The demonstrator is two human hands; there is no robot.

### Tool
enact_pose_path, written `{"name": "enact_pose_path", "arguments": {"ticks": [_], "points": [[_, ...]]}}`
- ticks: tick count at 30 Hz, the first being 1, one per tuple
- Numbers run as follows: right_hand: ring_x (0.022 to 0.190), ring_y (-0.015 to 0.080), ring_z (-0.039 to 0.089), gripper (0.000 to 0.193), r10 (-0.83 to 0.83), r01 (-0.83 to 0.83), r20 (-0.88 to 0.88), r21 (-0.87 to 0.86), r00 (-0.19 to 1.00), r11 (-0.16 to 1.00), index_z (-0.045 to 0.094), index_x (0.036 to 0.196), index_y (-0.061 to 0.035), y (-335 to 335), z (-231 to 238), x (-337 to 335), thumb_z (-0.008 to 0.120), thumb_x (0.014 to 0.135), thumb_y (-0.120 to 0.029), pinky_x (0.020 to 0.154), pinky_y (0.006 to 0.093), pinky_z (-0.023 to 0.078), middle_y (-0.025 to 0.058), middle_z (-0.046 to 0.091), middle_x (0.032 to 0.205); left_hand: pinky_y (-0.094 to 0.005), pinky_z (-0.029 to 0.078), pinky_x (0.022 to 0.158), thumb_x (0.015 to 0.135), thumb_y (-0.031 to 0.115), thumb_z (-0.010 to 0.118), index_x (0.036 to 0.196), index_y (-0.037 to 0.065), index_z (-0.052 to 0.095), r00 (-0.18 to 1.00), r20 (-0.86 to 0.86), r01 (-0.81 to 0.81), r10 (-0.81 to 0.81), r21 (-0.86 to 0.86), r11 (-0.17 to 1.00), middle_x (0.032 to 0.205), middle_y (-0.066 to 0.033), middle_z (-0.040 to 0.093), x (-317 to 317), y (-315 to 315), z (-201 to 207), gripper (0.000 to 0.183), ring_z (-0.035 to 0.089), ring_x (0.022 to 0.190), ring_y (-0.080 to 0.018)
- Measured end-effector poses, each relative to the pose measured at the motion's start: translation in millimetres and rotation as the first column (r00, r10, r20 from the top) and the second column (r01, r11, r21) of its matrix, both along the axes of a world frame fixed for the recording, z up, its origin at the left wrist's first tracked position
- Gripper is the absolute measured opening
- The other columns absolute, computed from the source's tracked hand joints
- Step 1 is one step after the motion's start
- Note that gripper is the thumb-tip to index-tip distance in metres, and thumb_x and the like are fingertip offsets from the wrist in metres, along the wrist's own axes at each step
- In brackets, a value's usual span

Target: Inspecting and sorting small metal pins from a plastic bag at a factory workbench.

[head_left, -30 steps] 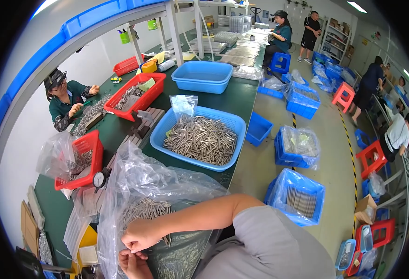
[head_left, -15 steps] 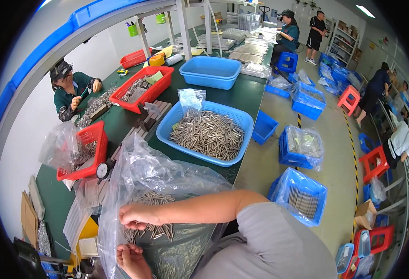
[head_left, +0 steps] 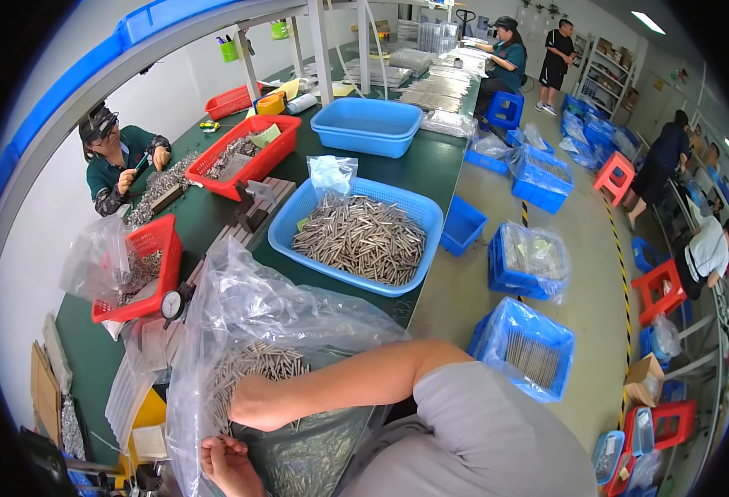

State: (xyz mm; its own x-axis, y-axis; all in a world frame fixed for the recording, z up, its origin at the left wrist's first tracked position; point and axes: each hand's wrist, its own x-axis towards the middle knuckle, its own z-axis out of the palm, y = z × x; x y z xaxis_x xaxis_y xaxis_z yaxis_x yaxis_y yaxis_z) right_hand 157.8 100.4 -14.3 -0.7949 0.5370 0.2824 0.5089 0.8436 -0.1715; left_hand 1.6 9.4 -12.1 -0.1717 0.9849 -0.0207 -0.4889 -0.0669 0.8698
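Short metal pins lie in a heap on a clear plastic bag spread over the near part of the bench. My right hand reaches down onto the pins; its back faces up and its fingers are hidden beneath it. Just nearer, my left hand rests at the bag's left side with its fingers curled together. Whatever may be between those fingertips is too small to make out. Beyond the bag stands a light blue basket piled with similar metal pins and a small plastic packet.
Red baskets of metal parts stand to the left, near a dial gauge. An empty-looking blue basin sits farther back. Across the green bench a co-worker handles small parts. Blue crates and stools line the floor at right.
My right hand has moved slightly right and nearer, down onto the pins, and its fingers have gone out of sight. My left hand stays almost in place. The whole view shifts slightly left.
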Motion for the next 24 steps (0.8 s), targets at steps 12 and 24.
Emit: {"name": "enact_pose_path", "arguments": {"ticks": [12,24], "points": [[0.063,0.0336,0.063,0.015,0.1,-0.13,-0.15,-0.208,0.984,0.969,0.059,0.069,-0.005,-7.9,25.1,-0.6,0.065,0.067,-0.018,0.054,0.0439,0.05,0.0146,0.061,0.062,-0.0244,0.041,0.058,0.09,0.008,0.051,0.087,0.005,0.051,0.995,-0.065,-0.074,0.07,-0.058,0.996,0.07,-0.0058,0.054,-7.6,-7.9,3.2,0.003,0.049,0.061,-0.0128],[0.076,0.0307,0.062,0.011,0.088,-0.077,0.021,-0.307,0.996,0.949,0.062,0.083,-0.0086,5.4,26.3,13.2,0.063,0.074,-0.015,0.066,0.0423,0.049,0.0094,0.063,0.08,-0.0295,0.044,0.063,0.089,0.009,0.052,0.084,0.004,0.054,0.996,0.062,-0.057,0.068,-0.163,0.985,0.074,-0.0089,0.057,0.4,4.7,6.4,0.008,0.052,0.065,-0.0174]]}}
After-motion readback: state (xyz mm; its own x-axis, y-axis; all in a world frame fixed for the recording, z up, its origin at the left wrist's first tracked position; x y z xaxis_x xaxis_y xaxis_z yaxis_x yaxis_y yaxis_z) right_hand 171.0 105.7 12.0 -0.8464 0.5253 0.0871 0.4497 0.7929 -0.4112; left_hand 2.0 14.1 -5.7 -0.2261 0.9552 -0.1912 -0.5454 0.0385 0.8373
